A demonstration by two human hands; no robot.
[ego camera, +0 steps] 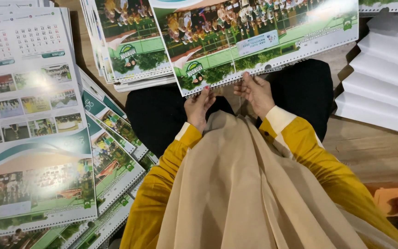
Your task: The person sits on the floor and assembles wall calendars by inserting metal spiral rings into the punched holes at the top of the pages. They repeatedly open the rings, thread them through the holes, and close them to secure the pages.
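Both hands worked the calendar's [254, 32] wire binding over the lap: left hand [198, 107] and right hand [255, 92] pinched its edge, probably seating the wire. Next called for even finger pressure.

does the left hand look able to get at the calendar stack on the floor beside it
Probably yes. The left hand grips the spiral edge of the calendar on the lap, so it would have to let go first. The fanned stack lies just off that side, and nothing shows between them.
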